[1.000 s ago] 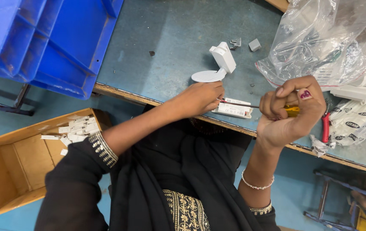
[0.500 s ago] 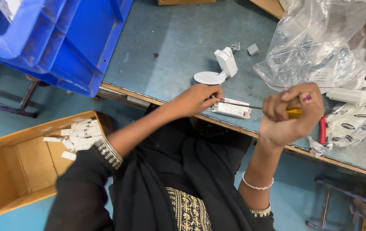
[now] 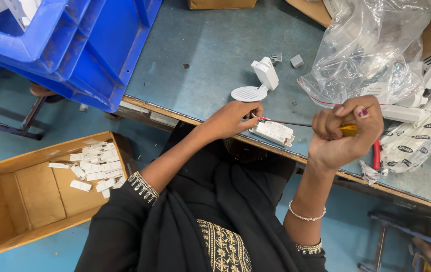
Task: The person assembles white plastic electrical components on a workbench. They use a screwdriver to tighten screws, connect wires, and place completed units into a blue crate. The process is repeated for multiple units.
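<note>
Grey-blue worktop (image 3: pixel 210 45) runs across the view, with blue bins (image 3: pixel 74 45) at its left end and a clear plastic bag (image 3: pixel 371 50) of white parts at the right; a cardboard box (image 3: pixel 29 196) of small white pieces sits on the floor below. Compared with a moment ago, the view has drifted slightly, while the hands have barely shifted, so the work on the small white box (image 3: pixel 274 132) at the worktop's near edge looks ongoing. Right hand (image 3: pixel 343 133) is a closed fist, fingers (image 3: pixel 333 121) wrapped around a yellow-handled screwdriver (image 3: pixel 348 130) whose shaft points at the box. Left hand (image 3: pixel 233 118) has fingers curled, pinning the box's end by its red wire.
</note>
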A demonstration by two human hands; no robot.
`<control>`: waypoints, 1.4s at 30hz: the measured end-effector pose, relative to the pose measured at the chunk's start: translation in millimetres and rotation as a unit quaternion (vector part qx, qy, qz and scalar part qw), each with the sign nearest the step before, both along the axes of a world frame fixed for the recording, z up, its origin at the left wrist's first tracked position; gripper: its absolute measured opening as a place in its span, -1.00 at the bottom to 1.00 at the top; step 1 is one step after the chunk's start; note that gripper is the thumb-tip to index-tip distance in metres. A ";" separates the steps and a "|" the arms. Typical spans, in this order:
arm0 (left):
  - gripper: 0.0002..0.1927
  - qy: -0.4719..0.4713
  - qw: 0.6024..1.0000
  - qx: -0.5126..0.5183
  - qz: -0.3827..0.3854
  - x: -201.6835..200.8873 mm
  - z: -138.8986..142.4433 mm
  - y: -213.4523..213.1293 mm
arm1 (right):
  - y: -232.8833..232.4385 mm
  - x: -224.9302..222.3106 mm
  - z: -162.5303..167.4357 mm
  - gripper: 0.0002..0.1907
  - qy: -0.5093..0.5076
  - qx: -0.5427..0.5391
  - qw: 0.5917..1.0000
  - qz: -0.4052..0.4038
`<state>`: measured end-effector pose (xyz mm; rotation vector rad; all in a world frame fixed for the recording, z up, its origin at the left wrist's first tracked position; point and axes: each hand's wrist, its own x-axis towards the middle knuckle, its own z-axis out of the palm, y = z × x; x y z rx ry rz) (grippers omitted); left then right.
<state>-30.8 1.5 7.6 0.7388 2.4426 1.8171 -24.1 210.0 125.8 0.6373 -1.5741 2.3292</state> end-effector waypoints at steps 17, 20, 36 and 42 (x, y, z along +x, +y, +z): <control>-0.89 0.009 0.999 0.016 0.029 1.2 0.7 2.0 | -1.8 -1.8 4.2 -0.67 -0.003 0.009 1.000 0.012; -0.89 -0.006 0.999 0.005 0.042 1.4 -2.6 5.4 | -6.7 -1.7 5.0 -0.67 0.000 0.019 1.000 0.008; -0.91 0.147 0.963 0.012 0.226 34.5 -3.9 29.1 | -16.3 -8.8 6.4 -0.67 0.001 0.033 0.999 0.006; -0.85 0.207 0.944 0.016 0.258 37.3 -5.1 34.5 | -18.4 -8.1 6.6 -0.66 0.002 0.036 0.999 0.016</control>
